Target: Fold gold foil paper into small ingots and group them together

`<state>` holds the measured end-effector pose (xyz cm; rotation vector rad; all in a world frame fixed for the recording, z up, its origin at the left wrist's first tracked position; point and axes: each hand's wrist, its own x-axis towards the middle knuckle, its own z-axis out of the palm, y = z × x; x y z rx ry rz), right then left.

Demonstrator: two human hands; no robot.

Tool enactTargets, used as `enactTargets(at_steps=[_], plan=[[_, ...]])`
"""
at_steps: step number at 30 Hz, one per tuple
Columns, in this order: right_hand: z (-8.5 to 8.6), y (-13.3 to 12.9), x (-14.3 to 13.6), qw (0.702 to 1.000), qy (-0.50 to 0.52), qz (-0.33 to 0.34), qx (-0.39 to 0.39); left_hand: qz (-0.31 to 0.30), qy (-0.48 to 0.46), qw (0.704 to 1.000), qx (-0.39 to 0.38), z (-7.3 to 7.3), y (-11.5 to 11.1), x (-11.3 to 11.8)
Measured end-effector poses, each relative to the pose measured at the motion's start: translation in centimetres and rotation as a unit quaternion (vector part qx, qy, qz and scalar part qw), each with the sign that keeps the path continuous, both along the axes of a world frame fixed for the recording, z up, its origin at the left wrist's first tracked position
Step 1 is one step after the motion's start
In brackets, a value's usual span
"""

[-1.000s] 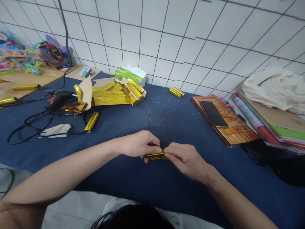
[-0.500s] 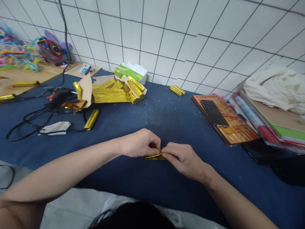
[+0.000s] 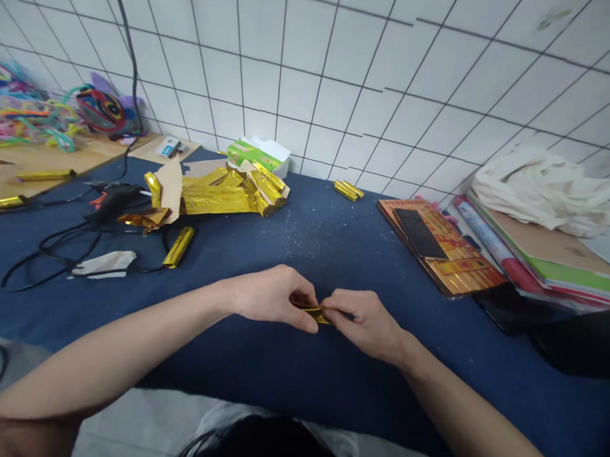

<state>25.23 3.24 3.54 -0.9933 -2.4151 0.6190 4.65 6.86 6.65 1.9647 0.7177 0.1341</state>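
Observation:
Both hands meet over the blue cloth (image 3: 260, 367) around a small gold foil piece (image 3: 318, 314). My left hand (image 3: 277, 295) has its thumb below and its fingers above the piece's left part, gripping it. The fingertips of my right hand (image 3: 366, 318) pinch its right end. Much of the piece is hidden by the fingers. Beyond my left hand lies a gold roll (image 3: 179, 247). A crumpled gold foil sheet (image 3: 219, 197) with more rolls is farther back, and a pair of small gold rolls (image 3: 348, 190) rests near the wall.
At the left are a black glue gun (image 3: 113, 203), its looped cable (image 3: 39, 246) and a white scrap (image 3: 106, 264). A green box (image 3: 255, 155) stands at the wall. Rightward lie a phone (image 3: 419, 234) on gold-red sheets, stacked folders (image 3: 559, 247) and white cloth (image 3: 541, 187).
My left thumb has moved down and away from its fingertips, onto the near side of the foil piece. My right hand keeps its pinch. The whole view has shifted slightly.

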Motion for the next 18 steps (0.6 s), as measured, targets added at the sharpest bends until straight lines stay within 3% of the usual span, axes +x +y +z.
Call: enactTargets(at_steps=[4,12,18], plan=[[0.02,0.09,0.00,1.000,0.009,-0.025,-0.007,-0.001,0.001,1.000,0.022,-0.41,0.07,0.03],[-0.10,-0.05,0.04,0.997,0.035,-0.058,-0.025,0.057,0.020,0.998,0.008,-0.94,0.26,0.33],[-0.30,-0.13,-0.30,0.993,0.018,-0.075,-0.092,0.064,0.036,0.992,0.101,-0.74,-0.02,0.46]])
